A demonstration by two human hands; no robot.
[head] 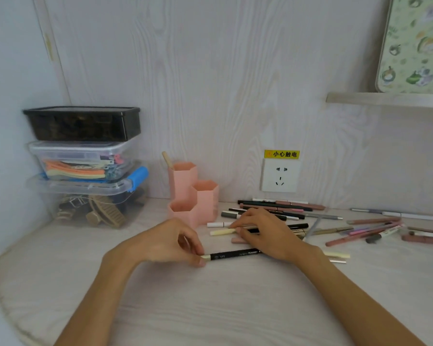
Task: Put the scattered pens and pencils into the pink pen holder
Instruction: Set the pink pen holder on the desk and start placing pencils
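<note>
The pink pen holder, three joined hexagonal tubes, stands at the back of the desk; one pale stick leans in its tallest tube. My left hand pinches the pale cap end of a black pen that lies flat on the desk in front of the holder. My right hand rests over a pile of pens, its fingertips closed on a pale yellow pen. Several more pens and pencils lie scattered to the right, black, pink, grey and white.
Three stacked plastic boxes fill the back left corner. A wall socket with a yellow warning label sits behind the pens. A shelf juts out at the upper right. The desk's rounded edge curves at the left.
</note>
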